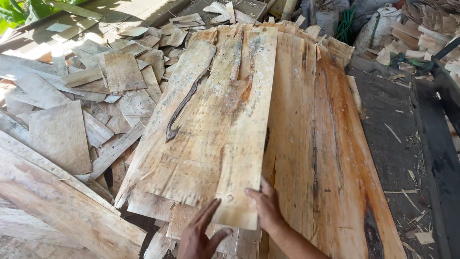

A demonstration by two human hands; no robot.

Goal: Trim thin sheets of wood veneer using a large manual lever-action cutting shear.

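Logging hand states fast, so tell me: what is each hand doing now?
Left hand: open, fingers spread on the thin pale wood veneer sheet.
Right hand: closed on that sheet's near edge.

A pale veneer sheet [211, 129] with a dark winding crack lies tilted atop a stack of longer orange-streaked veneer sheets [330, 158]. The right hand [266, 206] grips the sheet's near edge, thumb on top; the left hand [199, 235] rests open against its underside corner. Loose veneer scraps [86, 110] lie heaped to the left.
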